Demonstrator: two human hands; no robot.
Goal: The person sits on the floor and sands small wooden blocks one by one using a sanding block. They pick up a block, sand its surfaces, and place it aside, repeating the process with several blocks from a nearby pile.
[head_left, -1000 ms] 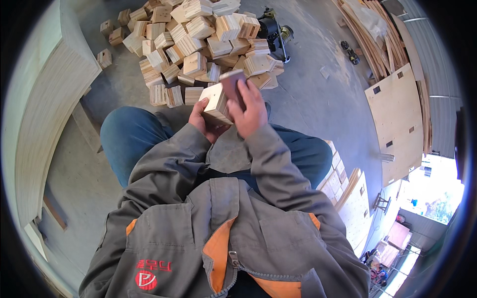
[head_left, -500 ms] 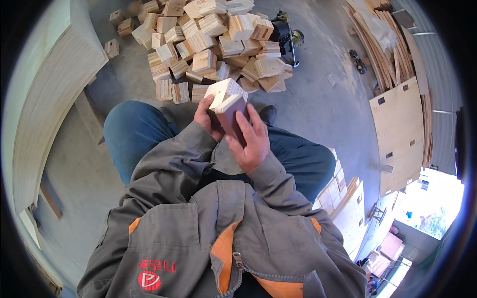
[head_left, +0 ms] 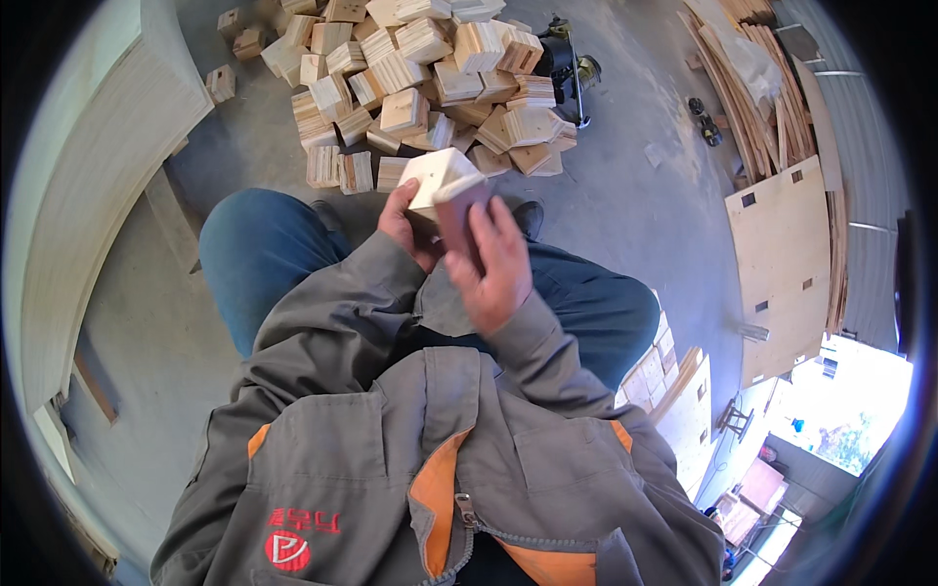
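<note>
A pale wooden block (head_left: 430, 180) is gripped by my left hand (head_left: 399, 223), with the thumb along its near left side. My right hand (head_left: 496, 272) holds a brown-faced sanding block (head_left: 455, 221) with a pale edge, its fingers lying along the brown side. The sanding block rests against the right side of the wooden block, tilted. Both pieces are held up between my knees. My left fingers under the wooden block are mostly hidden, and my right hand is slightly blurred.
A heap of wooden blocks (head_left: 401, 73) lies on the floor ahead, with a black power tool (head_left: 567, 68) at its right edge. Stacked curved-looking sheets (head_left: 88, 225) stand at left. Boards and a panel with cutouts (head_left: 782, 264) lean at right. More blocks (head_left: 650, 376) sit beside my right knee.
My right hand and the sanding block have shifted slightly up along the wooden block's side, and the sanding block's tilt has changed. My left hand keeps its hold, almost in place.
</note>
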